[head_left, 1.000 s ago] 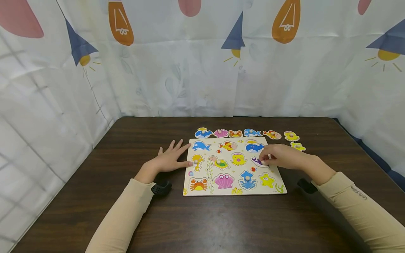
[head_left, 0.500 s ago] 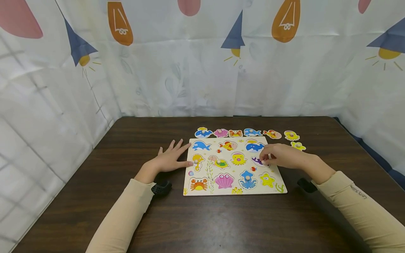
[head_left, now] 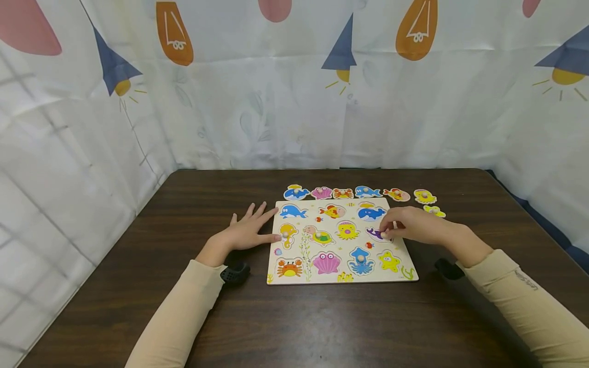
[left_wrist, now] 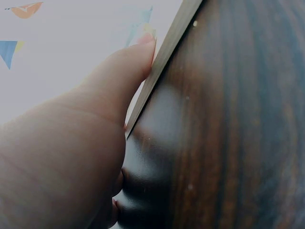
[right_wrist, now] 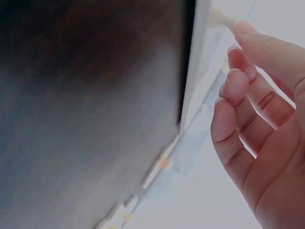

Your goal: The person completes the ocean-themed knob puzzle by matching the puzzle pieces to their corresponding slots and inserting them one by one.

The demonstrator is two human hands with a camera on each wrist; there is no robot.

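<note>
A wooden peg puzzle board (head_left: 363, 279) with sea-animal pictures lies on the table. My right hand (head_left: 416, 225) is over its right side, thumb and fingertips pinching the small knob (right_wrist: 223, 19) of a purple whale piece (head_left: 374, 233), which sits at its matching spot. The other fingers of that hand are bent in the right wrist view. My left hand (head_left: 246, 232) rests with spread fingers at the board's left edge, its thumb (left_wrist: 136, 55) lying on the rim beside the seahorse piece (head_left: 288, 235). Knobs also show on the turtle (head_left: 321, 237) and the squid (head_left: 361, 261).
Loose knobbed pieces line the board's far side: a whale (head_left: 296, 193), a shell (head_left: 321, 193), a crab (head_left: 342, 193), a dolphin (head_left: 367, 192), a fish (head_left: 397, 194), an octopus (head_left: 425, 197) and a star (head_left: 434, 211). A printed curtain (head_left: 294, 117) hangs behind the dark table (head_left: 294, 327).
My right hand has shifted very slightly to the right at the purple whale, covering a bit more of the star piece. My left hand and the board stay put.
</note>
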